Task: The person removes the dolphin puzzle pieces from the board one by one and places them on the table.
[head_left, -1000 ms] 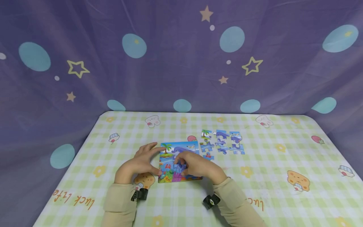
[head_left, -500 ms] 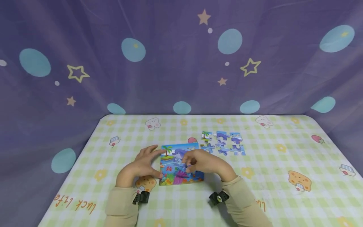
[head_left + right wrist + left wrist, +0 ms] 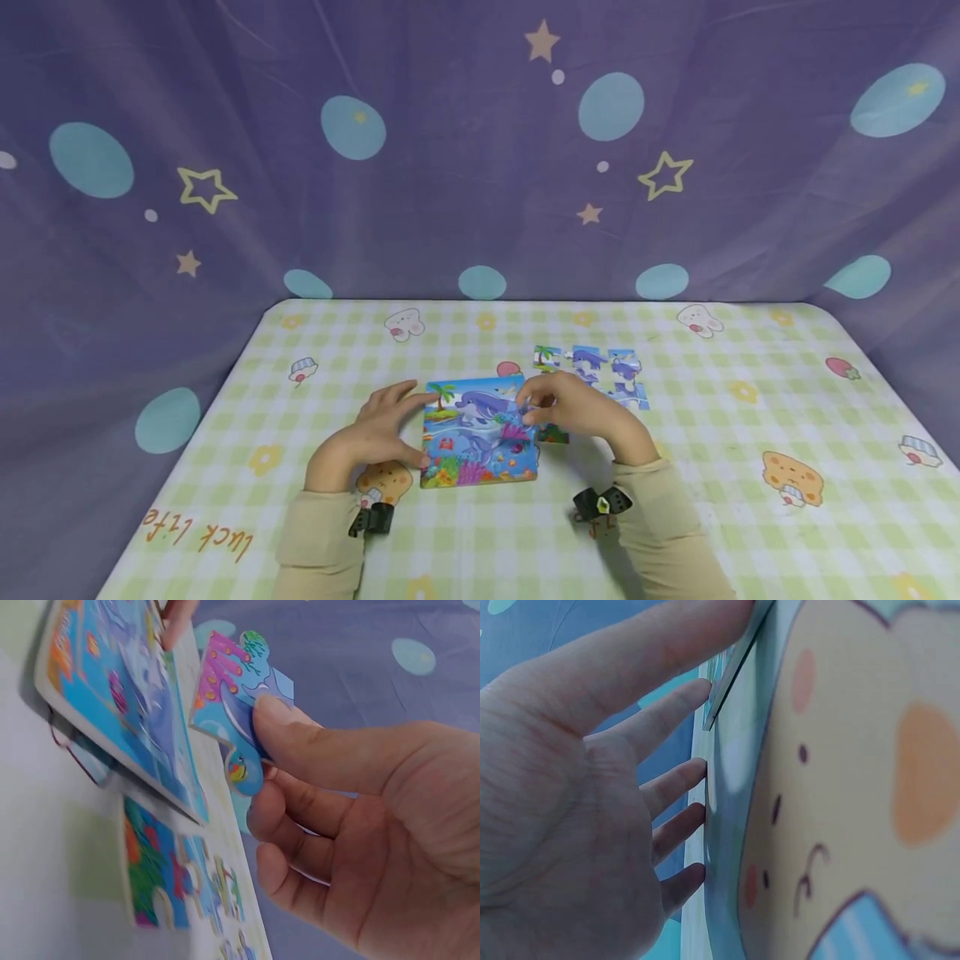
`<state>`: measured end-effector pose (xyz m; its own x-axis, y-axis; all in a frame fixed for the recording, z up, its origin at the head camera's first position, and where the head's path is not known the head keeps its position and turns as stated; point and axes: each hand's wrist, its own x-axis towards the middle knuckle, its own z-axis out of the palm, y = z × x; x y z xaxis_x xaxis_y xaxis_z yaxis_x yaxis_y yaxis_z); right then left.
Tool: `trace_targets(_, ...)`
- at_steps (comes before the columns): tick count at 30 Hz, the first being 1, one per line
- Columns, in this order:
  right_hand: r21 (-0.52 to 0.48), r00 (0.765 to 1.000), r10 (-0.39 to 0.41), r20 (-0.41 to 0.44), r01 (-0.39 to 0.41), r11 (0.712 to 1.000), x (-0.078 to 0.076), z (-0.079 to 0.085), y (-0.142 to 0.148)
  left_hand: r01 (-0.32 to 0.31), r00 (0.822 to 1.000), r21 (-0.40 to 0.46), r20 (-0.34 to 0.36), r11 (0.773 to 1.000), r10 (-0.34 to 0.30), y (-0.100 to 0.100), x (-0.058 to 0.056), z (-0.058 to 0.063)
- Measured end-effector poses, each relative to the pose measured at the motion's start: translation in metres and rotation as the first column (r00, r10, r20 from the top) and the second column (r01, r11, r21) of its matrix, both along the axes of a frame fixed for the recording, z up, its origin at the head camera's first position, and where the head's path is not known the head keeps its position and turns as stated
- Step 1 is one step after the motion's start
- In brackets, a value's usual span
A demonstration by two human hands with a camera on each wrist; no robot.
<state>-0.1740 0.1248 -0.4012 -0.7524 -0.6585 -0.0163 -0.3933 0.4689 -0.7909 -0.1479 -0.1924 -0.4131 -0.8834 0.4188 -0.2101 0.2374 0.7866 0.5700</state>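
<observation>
In the head view a dolphin picture board (image 3: 453,433) lies flat on the table. My left hand (image 3: 372,429) is at its left side, thumb and index finger spread against the edge. The left wrist view shows that palm with the fingers extended. My right hand (image 3: 577,408) is above the board's right edge. Between thumb and fingertips it pinches a jigsaw puzzle piece (image 3: 219,671) printed with pink coral and part of a blue dolphin. The piece is raised and tilted, clear of the board in the right wrist view.
Loose puzzle pieces lie right of the board: a palm tree piece (image 3: 547,357), a dolphin head piece (image 3: 587,358) and several others, some partly hidden by the right hand. A green checked tablecloth (image 3: 750,467) covers the table. A purple curtain (image 3: 450,208) hangs behind it.
My right hand has moved right from the middle of the board to its right edge, carrying the puzzle piece, which now shows more fully. The left hand has stayed at the board's left edge.
</observation>
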Motion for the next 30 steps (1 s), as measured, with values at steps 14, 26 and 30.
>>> trace_targets(14, -0.040, 0.996, -0.092, -0.017, 0.091, 0.995, -0.008, 0.001, 0.041, 0.014, 1.000, 0.025, -0.007, 1.000, -0.014, -0.002, 0.001, -0.001)
trace_targets(26, -0.015, 0.990, -0.138, -0.020, 0.138, 0.990, -0.007, 0.003, 0.061, -0.007, 1.000, -0.001, 0.005, 1.000, 0.007, -0.001, 0.000, -0.001)
trace_targets(30, -0.026, 0.991, -0.130, 0.010, 0.130, 0.991, -0.008, 0.001, 0.069, -0.010, 1.000, 0.004, 0.008, 1.000, 0.010, -0.001, 0.000, -0.002)
